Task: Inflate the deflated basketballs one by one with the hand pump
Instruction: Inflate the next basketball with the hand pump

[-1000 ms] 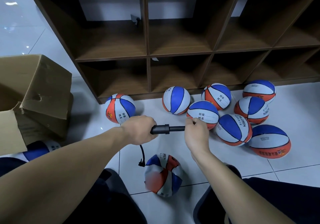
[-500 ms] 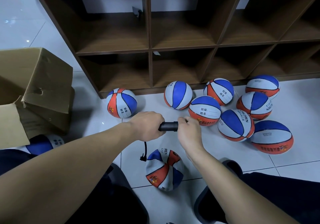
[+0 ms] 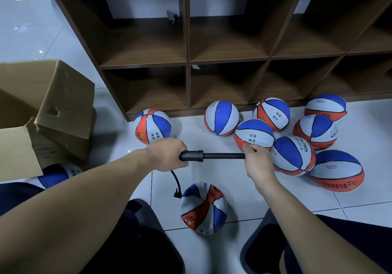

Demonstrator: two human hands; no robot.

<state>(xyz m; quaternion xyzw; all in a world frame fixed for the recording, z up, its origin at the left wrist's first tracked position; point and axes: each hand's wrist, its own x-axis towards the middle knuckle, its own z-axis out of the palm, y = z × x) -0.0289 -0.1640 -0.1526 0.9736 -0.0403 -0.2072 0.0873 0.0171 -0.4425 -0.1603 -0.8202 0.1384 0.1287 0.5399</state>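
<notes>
Compared with half a second ago, the black plastic hand pump [image 3: 212, 156] is drawn out, left hand [image 3: 167, 154] gripping its barrel, right hand [image 3: 255, 160] clenching its handle, above the crumpled blue-white-orange deflated basketball [image 3: 203, 209] printed "REN", on the white tiled floor [image 3: 229, 180].

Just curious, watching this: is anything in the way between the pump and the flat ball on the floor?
Nothing visible. The left hand and right hand hold the pump, and its black hose hangs freely down to the flat ball, ending at the ball's upper left edge. Only bare floor lies between.
</notes>
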